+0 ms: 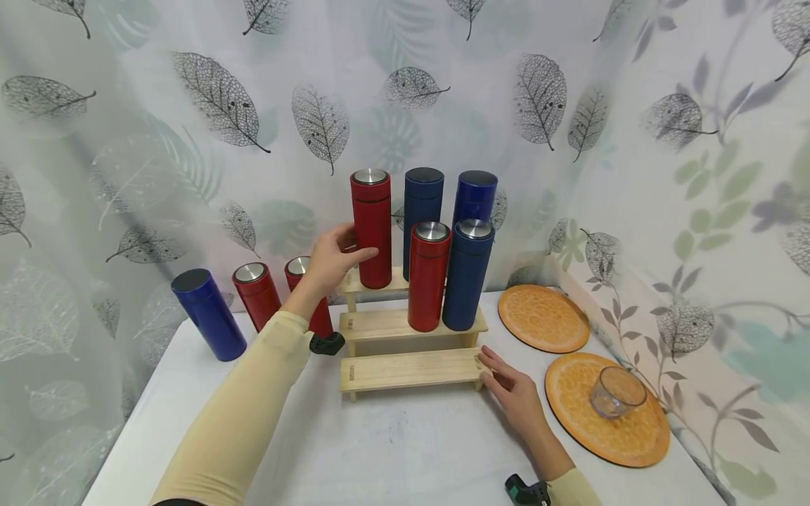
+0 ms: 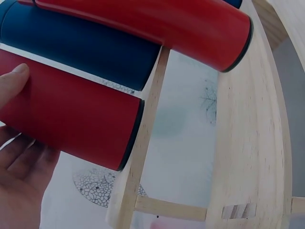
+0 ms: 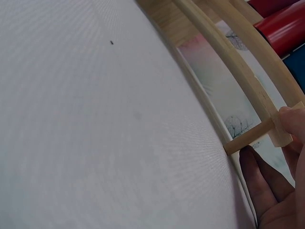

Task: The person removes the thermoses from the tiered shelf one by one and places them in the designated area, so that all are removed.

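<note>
And here's the left hand, thumb and fingers clamped round a tall red bottle, upright with its base at the left end of the wooden rack's top step; whether its full weight rests there, I cannot tell! Down to the right hand, and it's got the right end of the bottom step pinched, thumb up on the wood, fingers underneath. Beside the held bottle on top stand a dark blue bottle and a brighter blue bottle. One step lower, a silver-topped red bottle and a silver-topped blue bottle stand side by side at the right. Out left on the white table, a blue bottle and two red bottles; over right, two orange mats, the nearer one carrying a clear glass
</note>
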`<state>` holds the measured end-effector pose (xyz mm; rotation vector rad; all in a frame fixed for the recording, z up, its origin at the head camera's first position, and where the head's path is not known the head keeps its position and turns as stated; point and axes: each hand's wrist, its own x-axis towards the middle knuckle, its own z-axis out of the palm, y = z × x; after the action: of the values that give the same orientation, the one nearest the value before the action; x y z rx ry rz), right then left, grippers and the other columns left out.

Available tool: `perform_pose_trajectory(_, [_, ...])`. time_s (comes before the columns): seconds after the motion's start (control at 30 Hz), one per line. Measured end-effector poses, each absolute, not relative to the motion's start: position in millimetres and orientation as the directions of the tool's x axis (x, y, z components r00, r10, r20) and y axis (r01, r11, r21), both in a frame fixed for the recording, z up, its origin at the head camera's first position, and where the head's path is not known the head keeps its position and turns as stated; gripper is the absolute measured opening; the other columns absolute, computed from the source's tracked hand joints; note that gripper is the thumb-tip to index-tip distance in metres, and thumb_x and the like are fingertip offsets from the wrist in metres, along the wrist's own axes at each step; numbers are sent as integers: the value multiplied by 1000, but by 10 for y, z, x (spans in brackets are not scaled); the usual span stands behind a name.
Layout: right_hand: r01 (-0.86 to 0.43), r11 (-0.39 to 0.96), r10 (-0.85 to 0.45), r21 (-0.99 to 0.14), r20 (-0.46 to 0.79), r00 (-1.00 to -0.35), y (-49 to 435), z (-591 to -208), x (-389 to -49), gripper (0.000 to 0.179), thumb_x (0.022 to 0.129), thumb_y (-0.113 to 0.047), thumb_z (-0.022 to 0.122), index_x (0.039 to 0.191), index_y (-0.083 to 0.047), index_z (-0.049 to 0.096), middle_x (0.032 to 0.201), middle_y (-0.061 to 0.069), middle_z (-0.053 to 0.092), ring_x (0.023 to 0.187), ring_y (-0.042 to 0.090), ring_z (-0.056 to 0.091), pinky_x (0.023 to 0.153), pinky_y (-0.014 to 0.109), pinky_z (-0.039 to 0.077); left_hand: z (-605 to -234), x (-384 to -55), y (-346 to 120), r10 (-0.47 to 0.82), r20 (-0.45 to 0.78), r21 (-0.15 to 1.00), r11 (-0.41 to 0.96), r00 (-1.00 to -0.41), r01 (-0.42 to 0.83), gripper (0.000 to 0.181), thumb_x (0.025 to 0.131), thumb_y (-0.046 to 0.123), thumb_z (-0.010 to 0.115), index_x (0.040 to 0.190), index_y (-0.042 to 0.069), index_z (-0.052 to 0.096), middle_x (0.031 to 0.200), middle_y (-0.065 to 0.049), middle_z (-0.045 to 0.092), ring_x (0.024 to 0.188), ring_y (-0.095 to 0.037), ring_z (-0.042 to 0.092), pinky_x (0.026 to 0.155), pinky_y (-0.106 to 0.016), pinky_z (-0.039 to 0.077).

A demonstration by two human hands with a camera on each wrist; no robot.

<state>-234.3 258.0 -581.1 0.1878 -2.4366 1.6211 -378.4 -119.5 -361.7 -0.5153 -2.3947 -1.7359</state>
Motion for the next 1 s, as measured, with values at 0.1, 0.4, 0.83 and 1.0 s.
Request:
perform_pose_trajectory(0.1, [-222,402,10,-888,246,-969,2579,-5799,-2349,45,105,-31,75,147,-17,70,160,-7,55,149,20,49,103,10,47,-3606,-3776,-1201,185,310,895,275,-932,352,68,98,26,84,157,8,55,147,-13,65,136,-31,62,113,-47,54])
perform_pose_trajectory(0.4, [-211,407,19,-889,239,-971,2566,-5780,-2342,44,105,-28,76,147,-14,70,160,-6,56,149,19,48,104,10,47,-3577,-3714,-1255,172,315,887,296,-933,354,71,96,29,87,157,10,56,147,-11,65,135,-30,63,112,-47,54])
perform_pose_trajectory(0.83, [-215,395,16,-893,241,-970,2575,-5805,-2344,43,106,-27,75,147,-15,70,160,-6,55,151,19,47,103,10,47,-3614,-3507,-1394,161,333,875,316,-929,368,72,95,31,87,157,11,57,146,-11,66,134,-30,65,112,-48,54])
perform_pose_trajectory(1.0, [-225,384,11,-895,248,-969,2576,-5810,-2342,44,105,-26,75,147,-13,70,159,-5,56,151,20,47,104,11,47,-3614,-3413,-1456,163,339,870,321,-927,374,71,94,33,88,156,12,58,144,-9,67,132,-28,65,111,-45,55])
